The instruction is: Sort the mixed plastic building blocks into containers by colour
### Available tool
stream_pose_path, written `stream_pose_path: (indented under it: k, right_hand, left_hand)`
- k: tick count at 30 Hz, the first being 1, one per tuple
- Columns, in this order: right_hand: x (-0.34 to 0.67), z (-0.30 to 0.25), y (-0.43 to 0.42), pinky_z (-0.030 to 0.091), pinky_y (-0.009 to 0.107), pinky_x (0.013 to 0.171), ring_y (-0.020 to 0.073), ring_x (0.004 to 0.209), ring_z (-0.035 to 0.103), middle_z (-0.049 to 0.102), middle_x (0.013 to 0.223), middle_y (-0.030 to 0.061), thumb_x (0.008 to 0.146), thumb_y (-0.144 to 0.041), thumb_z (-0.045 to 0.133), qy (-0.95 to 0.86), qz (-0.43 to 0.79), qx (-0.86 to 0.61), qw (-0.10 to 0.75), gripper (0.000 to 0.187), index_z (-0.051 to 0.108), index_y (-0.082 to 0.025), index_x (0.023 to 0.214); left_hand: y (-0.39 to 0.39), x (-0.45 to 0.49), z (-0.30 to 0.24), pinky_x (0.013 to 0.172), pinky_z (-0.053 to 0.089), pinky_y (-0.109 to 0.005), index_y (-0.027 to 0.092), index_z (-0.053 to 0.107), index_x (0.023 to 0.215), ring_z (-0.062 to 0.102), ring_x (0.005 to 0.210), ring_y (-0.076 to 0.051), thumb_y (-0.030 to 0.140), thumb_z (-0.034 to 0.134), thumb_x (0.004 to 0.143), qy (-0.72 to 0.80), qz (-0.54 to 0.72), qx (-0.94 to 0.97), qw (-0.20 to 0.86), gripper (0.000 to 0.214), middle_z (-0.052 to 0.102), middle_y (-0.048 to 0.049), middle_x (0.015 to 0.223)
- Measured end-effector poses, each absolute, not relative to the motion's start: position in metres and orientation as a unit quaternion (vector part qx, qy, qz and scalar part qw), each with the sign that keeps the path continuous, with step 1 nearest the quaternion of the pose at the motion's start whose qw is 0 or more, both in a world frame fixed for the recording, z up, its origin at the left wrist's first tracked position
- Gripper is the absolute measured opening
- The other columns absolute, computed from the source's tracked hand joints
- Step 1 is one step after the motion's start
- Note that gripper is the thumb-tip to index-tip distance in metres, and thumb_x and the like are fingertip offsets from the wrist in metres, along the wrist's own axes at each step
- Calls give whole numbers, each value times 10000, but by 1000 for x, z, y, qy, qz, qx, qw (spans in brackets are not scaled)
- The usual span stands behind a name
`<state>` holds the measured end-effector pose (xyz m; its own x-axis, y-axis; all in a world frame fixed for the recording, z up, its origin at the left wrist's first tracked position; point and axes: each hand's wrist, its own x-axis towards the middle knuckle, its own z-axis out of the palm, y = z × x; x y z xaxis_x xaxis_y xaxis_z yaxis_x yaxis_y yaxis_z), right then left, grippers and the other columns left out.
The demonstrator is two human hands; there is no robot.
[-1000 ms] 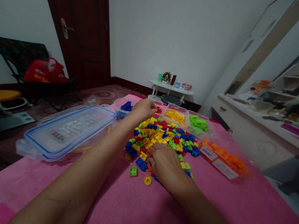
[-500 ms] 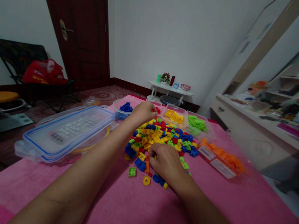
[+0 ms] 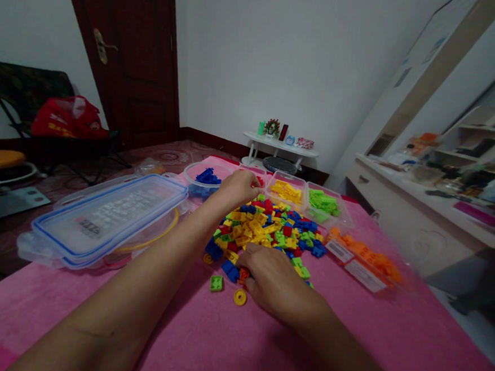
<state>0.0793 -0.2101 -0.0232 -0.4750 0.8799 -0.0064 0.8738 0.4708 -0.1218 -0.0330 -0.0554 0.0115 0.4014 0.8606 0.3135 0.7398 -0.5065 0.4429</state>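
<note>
My left hand [image 3: 239,187] hovers over the far side of a mixed pile of toy building bricks [image 3: 255,228], beside the clear container of red bricks [image 3: 259,181]. Its fingertips are pinched together; what they hold, if anything, is hidden. At the near edge of the pile, my right hand [image 3: 269,274] has its thumb and fingers closed around an orange brick [image 3: 244,274]. Close by lie a blue brick [image 3: 230,271], a green square brick [image 3: 216,283] and a yellow wheel-shaped piece [image 3: 240,297].
Behind the pile stand containers of blue bricks [image 3: 208,176], yellow bricks [image 3: 286,191] and green bricks [image 3: 323,202]. An orange-brick container [image 3: 363,261] is at right. A blue-rimmed lid [image 3: 113,216] rests at left on the pink tablecloth [image 3: 203,340].
My right hand has shifted lower and turned, its fingers now around the orange brick; it covers the blue and yellow pieces seen before. My left hand stays near the red container.
</note>
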Motion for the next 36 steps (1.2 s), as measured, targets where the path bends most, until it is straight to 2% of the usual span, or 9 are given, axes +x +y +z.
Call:
stream_pose_path:
  k: [4, 7, 15, 22, 28, 31, 34, 36]
  right_hand:
    - [84, -24, -207, 305, 263, 614, 154, 786, 564, 626, 882, 41, 752, -71, 491, -858, 29, -513, 24, 194, 639, -183, 812]
    - [86, -25, -207, 284, 277, 598, 161, 781, 553, 612, 900, 42, 760, -77, 501, -866, 9, -499, 21, 199, 638, -193, 847]
    - [81, -31, -208, 315, 290, 673, 175, 829, 531, 598, 887, 72, 755, -58, 493, -858, 9, -512, 44, 187, 640, -158, 814]
    - [87, -17, -204, 351, 272, 729, 156, 840, 536, 620, 899, 30, 755, -177, 580, -848, 16, -514, 128, 125, 675, -211, 828]
    - [156, 22, -182, 333, 257, 599, 156, 723, 575, 662, 807, 31, 762, -233, 541, -692, -84, -697, 167, 150, 654, -210, 858]
    - [210, 38, -179, 332, 267, 579, 192, 769, 599, 683, 853, 43, 753, -328, 582, -573, -140, -792, 155, 192, 668, -229, 893]
    - [251, 43, -182, 364, 280, 598, 220, 833, 613, 690, 930, 55, 708, -410, 643, -513, -129, -836, 143, 378, 647, -223, 1037]
    - [264, 41, -182, 383, 292, 618, 228, 853, 617, 690, 946, 66, 737, -422, 611, -497, -126, -845, 152, 383, 646, -217, 1059]
  left_hand:
    - [-56, -31, 10, 660, 440, -251, 191, 728, 887, 625, 799, -184, 320, 543, 761, 479, 253, 832, 118, 258, 709, -73, 907]
    - [-55, -29, 9, 660, 440, -247, 193, 731, 900, 625, 793, -182, 333, 554, 758, 487, 241, 832, 117, 266, 710, -74, 908]
    - [-55, -23, 3, 615, 425, -236, 188, 728, 917, 626, 772, -182, 351, 539, 761, 481, 230, 839, 111, 296, 715, -69, 880]
    - [-56, -19, 3, 605, 414, -230, 190, 728, 928, 630, 765, -176, 355, 542, 764, 472, 208, 851, 106, 297, 722, -66, 881]
    - [-57, -19, 4, 586, 410, -235, 188, 727, 934, 632, 748, -183, 357, 535, 771, 469, 207, 852, 103, 304, 720, -71, 864]
    - [-57, -18, 2, 601, 421, -232, 193, 728, 940, 635, 752, -182, 358, 547, 765, 466, 212, 852, 110, 301, 721, -67, 873]
    - [-54, -18, 0, 631, 431, -235, 200, 730, 934, 637, 753, -183, 368, 564, 754, 471, 209, 850, 113, 297, 722, -65, 875]
    - [-53, -17, -1, 647, 435, -240, 198, 730, 922, 638, 763, -187, 364, 568, 751, 466, 203, 854, 111, 288, 720, -68, 880]
